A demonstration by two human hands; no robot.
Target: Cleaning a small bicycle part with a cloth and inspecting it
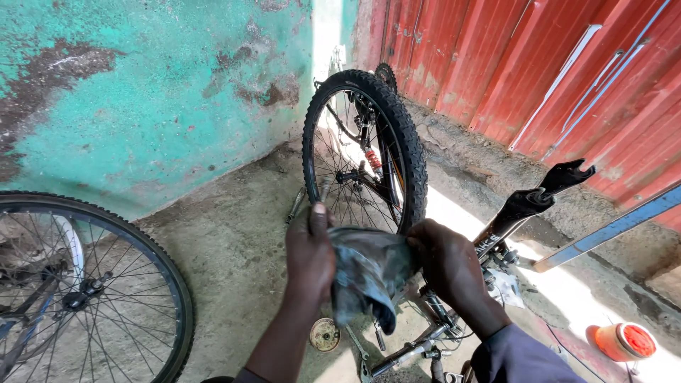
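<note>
With both the left hand (309, 250) and right hand (445, 262) pinching the grimy rag (369, 273) just before the upturned bicycle's tyre (411, 152), loose cloth risks snagging in its spokes (344, 174).

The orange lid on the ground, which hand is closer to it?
Right. The right hand holds the rag on the side toward the orange lid; the left hand is farther, across the rag.

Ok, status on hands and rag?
Left hand and right hand both gripping grey rag. Upturned bike's wheel right behind. Nothing between them.
</note>
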